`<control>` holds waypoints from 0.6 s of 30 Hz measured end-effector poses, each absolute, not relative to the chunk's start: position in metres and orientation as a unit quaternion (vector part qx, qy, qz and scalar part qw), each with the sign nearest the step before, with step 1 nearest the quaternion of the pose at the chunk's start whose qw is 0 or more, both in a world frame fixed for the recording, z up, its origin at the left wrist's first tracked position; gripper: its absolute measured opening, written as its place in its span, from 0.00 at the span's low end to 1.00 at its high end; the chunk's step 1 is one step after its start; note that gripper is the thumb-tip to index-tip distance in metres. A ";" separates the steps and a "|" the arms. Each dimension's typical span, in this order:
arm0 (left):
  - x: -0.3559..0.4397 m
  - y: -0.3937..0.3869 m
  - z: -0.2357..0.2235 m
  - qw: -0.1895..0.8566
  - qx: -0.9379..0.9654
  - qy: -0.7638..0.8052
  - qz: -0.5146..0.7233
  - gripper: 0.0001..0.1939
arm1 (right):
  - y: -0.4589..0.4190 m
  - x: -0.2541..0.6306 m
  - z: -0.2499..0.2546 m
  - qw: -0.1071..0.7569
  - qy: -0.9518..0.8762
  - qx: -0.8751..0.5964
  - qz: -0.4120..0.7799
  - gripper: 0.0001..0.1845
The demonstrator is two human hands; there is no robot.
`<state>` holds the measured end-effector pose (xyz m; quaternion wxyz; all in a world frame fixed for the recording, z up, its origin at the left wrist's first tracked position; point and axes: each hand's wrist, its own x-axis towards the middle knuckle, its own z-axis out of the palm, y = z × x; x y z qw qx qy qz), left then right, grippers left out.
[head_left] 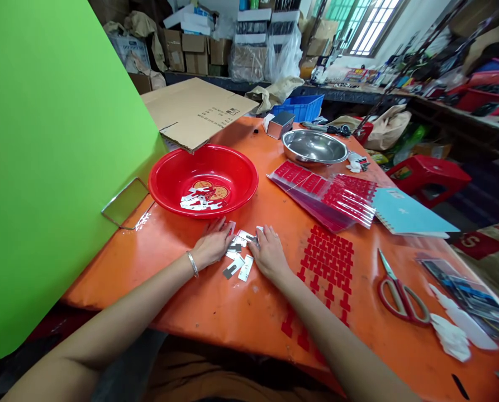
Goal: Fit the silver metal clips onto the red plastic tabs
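Note:
My left hand [213,243] and my right hand [268,252] rest on an orange table [241,318], either side of a small heap of silver metal pieces [238,251]. The left hand's fingers lie flat, tips at the heap's left edge near the red bowl. The right hand's fingers curl down onto the pieces at the heap's right; what they pinch is hidden. A bracelet sits on my left wrist. Right behind the hands, a red plastic bowl [203,180] holds more metal pieces.
Rows of red stickers [329,262] lie right of my right hand. Bagged red sheets [328,195], a steel bowl [314,147], a blue notebook [406,213], scissors [400,293] and white paper scraps [454,329] fill the right side. A cardboard sheet [196,111] overhangs the red bowl.

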<state>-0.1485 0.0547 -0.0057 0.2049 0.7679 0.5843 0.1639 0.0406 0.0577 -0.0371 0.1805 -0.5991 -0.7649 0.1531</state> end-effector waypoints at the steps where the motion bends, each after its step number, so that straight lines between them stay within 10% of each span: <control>1: -0.148 0.055 -0.006 0.195 0.772 0.584 0.158 0.23 | 0.054 0.038 -0.037 0.180 -0.768 -0.595 0.156 0.27; 18: -0.166 -0.005 0.007 0.090 0.800 0.584 0.103 0.20 | -0.035 -0.001 -0.030 0.226 -0.794 -0.509 0.244 0.28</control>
